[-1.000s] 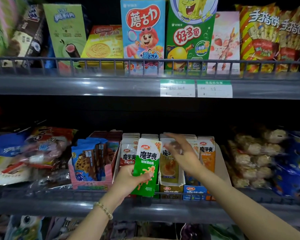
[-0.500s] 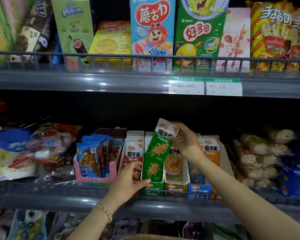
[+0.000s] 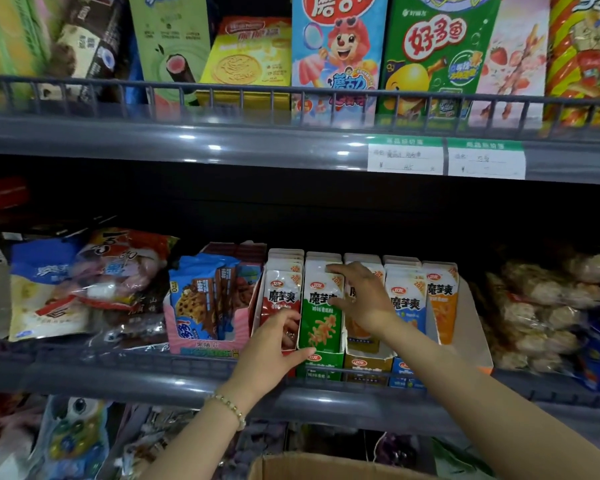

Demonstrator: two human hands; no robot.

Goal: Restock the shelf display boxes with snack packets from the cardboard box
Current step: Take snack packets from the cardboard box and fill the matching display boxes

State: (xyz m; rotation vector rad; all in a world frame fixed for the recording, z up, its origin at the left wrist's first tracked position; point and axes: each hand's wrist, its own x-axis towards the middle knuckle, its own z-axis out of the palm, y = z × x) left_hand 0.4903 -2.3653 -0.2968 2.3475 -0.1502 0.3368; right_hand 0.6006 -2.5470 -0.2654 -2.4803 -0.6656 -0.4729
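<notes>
Grey metal shop shelving fills the view: an upper shelf [image 3: 153,143] of tall cartons behind a wire rail, and a lower shelf [image 3: 118,379] crowded with bags. At the middle of the lower shelf stands a row of narrow card display boxes. The white-topped green snack packet [image 3: 321,317] stands upright at the front of the green card display box [image 3: 323,367], second from the left in that row. The left hand [image 3: 274,355], with a beaded bracelet [image 3: 229,407] on its wrist, enters from seven o'clock; its thumb lies across the packet's lower left corner and its fingers [image 3: 289,337] curl round that edge, pinching it. The right hand [image 3: 361,299] enters from five o'clock and rests spread on the packet's upper right — fingers straight, forefinger at the top edge, gripping nothing. Just beside the packet at nine o'clock stand red packets [image 3: 280,299] of the same make; farther that way sits a pink card box [image 3: 205,346] of blue cookie packs. Two white price labels [image 3: 405,155] hang on the upper shelf's lip at one o'clock, and the brown cardboard box [image 3: 326,467] shows its rim at six o'clock.
</notes>
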